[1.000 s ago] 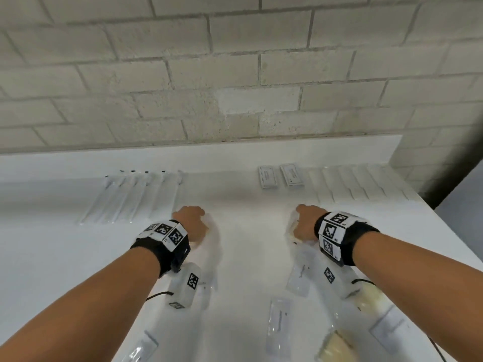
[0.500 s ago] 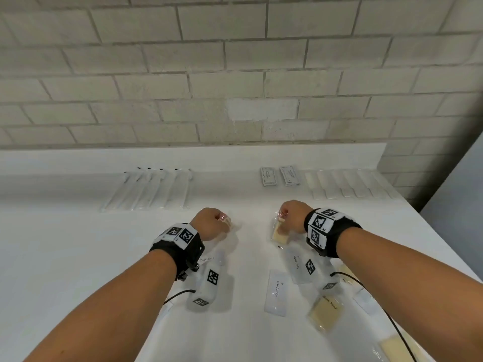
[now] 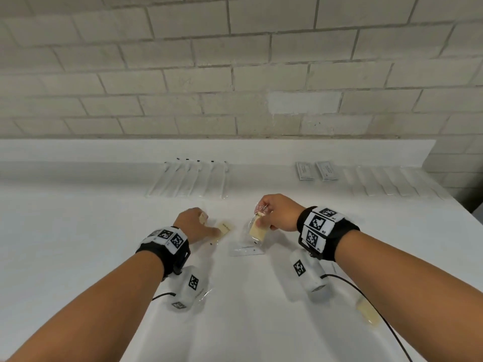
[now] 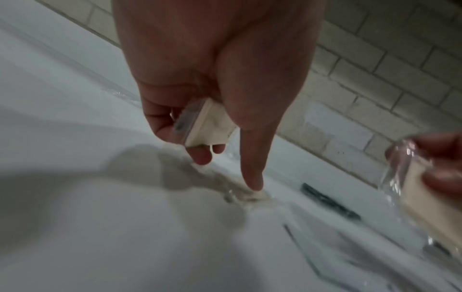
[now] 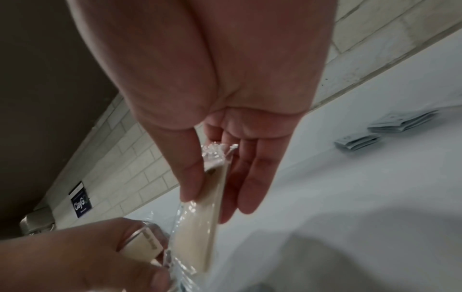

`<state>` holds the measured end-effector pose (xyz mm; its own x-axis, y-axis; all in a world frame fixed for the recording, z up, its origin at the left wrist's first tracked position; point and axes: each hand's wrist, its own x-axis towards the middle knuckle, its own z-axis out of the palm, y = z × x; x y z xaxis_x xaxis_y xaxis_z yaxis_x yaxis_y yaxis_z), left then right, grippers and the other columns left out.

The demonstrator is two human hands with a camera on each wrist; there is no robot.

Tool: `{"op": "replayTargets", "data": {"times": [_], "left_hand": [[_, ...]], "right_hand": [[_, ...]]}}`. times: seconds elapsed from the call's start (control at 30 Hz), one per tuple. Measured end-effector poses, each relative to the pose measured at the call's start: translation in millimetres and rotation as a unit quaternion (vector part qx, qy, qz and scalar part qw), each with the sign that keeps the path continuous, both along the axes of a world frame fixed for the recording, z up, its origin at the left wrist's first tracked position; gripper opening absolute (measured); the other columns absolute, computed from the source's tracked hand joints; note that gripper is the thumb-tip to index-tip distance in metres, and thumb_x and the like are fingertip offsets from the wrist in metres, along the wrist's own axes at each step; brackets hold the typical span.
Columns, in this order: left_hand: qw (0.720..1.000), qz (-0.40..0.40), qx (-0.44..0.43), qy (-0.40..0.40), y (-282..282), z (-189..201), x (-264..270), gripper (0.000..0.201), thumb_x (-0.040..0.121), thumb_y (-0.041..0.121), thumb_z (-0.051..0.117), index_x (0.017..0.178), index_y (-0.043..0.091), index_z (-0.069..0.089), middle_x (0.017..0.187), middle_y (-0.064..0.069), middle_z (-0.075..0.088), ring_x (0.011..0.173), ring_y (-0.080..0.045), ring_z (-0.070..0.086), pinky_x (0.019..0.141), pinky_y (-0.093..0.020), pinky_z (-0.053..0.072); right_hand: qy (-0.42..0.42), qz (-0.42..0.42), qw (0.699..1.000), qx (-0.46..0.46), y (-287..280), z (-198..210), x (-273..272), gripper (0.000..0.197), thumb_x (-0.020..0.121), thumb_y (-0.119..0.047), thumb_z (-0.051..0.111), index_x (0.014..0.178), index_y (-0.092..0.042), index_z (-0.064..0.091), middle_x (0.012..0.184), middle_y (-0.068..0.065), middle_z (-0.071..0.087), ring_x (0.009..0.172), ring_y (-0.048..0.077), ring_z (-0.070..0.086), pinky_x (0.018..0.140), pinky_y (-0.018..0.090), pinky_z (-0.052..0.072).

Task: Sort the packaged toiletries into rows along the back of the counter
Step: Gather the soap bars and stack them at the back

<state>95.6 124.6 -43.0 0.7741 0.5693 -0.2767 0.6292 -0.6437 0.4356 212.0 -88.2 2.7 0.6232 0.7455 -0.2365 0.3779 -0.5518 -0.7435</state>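
My left hand (image 3: 205, 224) grips a small cream packet (image 4: 208, 126) against its curled fingers. One straight finger of it presses on a second cream packet (image 3: 225, 228) lying on the white counter (image 3: 78, 244). My right hand (image 3: 262, 218) pinches a cream bar in clear wrap (image 5: 212, 199) between thumb and fingers, hanging just above the counter. A flat clear packet (image 3: 247, 250) lies under that bar. Along the back lie rows: long clear packets (image 3: 188, 178), two grey sachets (image 3: 304, 171) and white strips (image 3: 392, 181).
A cream packet (image 3: 368, 314) lies near the right front, and a clear packet (image 3: 202, 293) shows by the left wrist camera. The counter's right edge (image 3: 460, 218) drops off beside a brick wall (image 3: 235, 74). A low ledge runs behind the rows.
Both hands have come up off the front pile holding cream packets and moved inward. The left hand has since lowered one finger onto another cream packet on the counter.
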Motion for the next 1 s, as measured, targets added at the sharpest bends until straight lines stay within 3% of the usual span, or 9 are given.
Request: {"op": "replayTargets", "data": {"times": [0.07, 0.23, 0.4, 0.5, 0.57, 0.8, 0.87, 0.93, 1.0], "left_hand": [[0.999, -0.035, 0.022, 0.017, -0.4, -4.5, 1.2, 0.064, 0.071, 0.05, 0.078, 0.121, 0.015, 0.058, 0.122, -0.002, 0.058, 0.116, -0.021, 0.054, 0.093, -0.027, 0.041], [0.998, -0.053, -0.01, 0.023, 4.1, -1.4, 9.1, 0.055, 0.066, 0.04, 0.083, 0.11, 0.013, 0.064, 0.106, 0.001, 0.064, 0.09, -0.015, 0.057, 0.077, -0.024, 0.042], [0.983, -0.101, -0.153, -0.001, 3.6, -0.3, 6.3, 0.023, 0.062, 0.025, 0.08, 0.07, 0.016, 0.061, 0.073, 0.0, 0.058, 0.071, -0.019, 0.055, 0.067, -0.027, 0.042], [0.951, -0.12, -0.279, -0.063, 0.0, 3.0, 0.9, 0.019, 0.071, 0.015, 0.074, 0.088, 0.013, 0.068, 0.081, -0.004, 0.063, 0.078, -0.022, 0.055, 0.061, -0.025, 0.039], [0.921, -0.118, -0.358, -0.099, -3.8, 9.0, -0.8, 0.021, 0.077, 0.006, 0.07, 0.098, 0.009, 0.067, 0.086, -0.009, 0.062, 0.078, -0.022, 0.053, 0.059, -0.024, 0.039], [0.848, -0.129, -0.493, -0.146, -29.1, 28.7, 4.1, 0.026, 0.085, -0.008, 0.059, 0.109, 0.003, 0.06, 0.089, -0.011, 0.063, 0.075, -0.019, 0.062, 0.065, -0.024, 0.052], [0.831, -0.125, -0.524, -0.138, -40.6, 30.7, 7.0, 0.024, 0.079, -0.004, 0.057, 0.102, 0.004, 0.062, 0.086, -0.011, 0.063, 0.071, -0.019, 0.063, 0.068, -0.027, 0.052], [0.802, -0.112, -0.573, -0.125, -53.7, 34.1, 10.6, 0.021, 0.083, 0.0, 0.045, 0.092, 0.003, 0.063, 0.078, -0.011, 0.062, 0.056, -0.016, 0.061, 0.057, -0.022, 0.051], [0.781, -0.094, -0.609, -0.105, -67.0, 35.8, 14.7, 0.028, 0.087, 0.004, 0.034, 0.091, 0.001, 0.061, 0.077, -0.013, 0.061, 0.051, -0.018, 0.059, 0.046, -0.018, 0.048]], "right_hand": [[-0.002, 0.009, 1.0, -0.011, 10.1, 1.9, -7.6, 0.019, 0.082, -0.012, 0.071, 0.094, -0.014, 0.056, 0.086, 0.007, 0.058, 0.077, 0.027, 0.061, 0.083, 0.047, 0.055], [0.001, -0.006, 1.0, -0.022, 28.6, 9.0, -19.8, 0.021, 0.082, -0.012, 0.072, 0.097, -0.015, 0.057, 0.081, -0.004, 0.051, 0.081, 0.024, 0.06, 0.085, 0.043, 0.056], [0.009, -0.004, 0.999, -0.039, 35.2, 7.2, -31.6, 0.018, 0.083, -0.015, 0.071, 0.095, -0.013, 0.057, 0.095, 0.008, 0.061, 0.083, 0.023, 0.061, 0.086, 0.041, 0.055], [0.023, -0.021, 0.999, -0.022, 33.3, 7.3, -33.3, 0.006, 0.09, -0.012, 0.064, 0.086, -0.012, 0.058, 0.094, 0.011, 0.063, 0.084, 0.024, 0.062, 0.087, 0.04, 0.055], [0.033, -0.043, 0.999, 0.003, 29.8, 9.8, -31.5, 0.016, 0.092, -0.011, 0.061, 0.078, -0.017, 0.055, 0.089, 0.006, 0.06, 0.085, 0.025, 0.062, 0.087, 0.04, 0.055], [0.03, -0.075, 0.996, 0.031, 7.9, 27.9, -26.9, 0.011, 0.09, -0.014, 0.063, 0.085, -0.022, 0.058, 0.09, -0.003, 0.059, 0.089, 0.017, 0.057, 0.077, 0.031, 0.05], [0.039, -0.097, 0.994, 0.027, -1.9, 30.5, -26.1, 0.017, 0.088, -0.015, 0.066, 0.1, -0.021, 0.057, 0.095, 0.003, 0.057, 0.09, 0.019, 0.056, 0.081, 0.033, 0.05], [0.053, -0.118, 0.991, 0.028, -13.7, 30.7, -26.1, 0.035, 0.088, -0.015, 0.067, 0.12, -0.017, 0.053, 0.095, 0.003, 0.055, 0.09, 0.019, 0.056, 0.087, 0.035, 0.051], [0.053, -0.127, 0.99, 0.024, -26.9, 30.2, -27.6, 0.036, 0.09, -0.015, 0.065, 0.124, -0.011, 0.055, 0.097, 0.003, 0.058, 0.091, 0.018, 0.056, 0.089, 0.034, 0.05]]}}
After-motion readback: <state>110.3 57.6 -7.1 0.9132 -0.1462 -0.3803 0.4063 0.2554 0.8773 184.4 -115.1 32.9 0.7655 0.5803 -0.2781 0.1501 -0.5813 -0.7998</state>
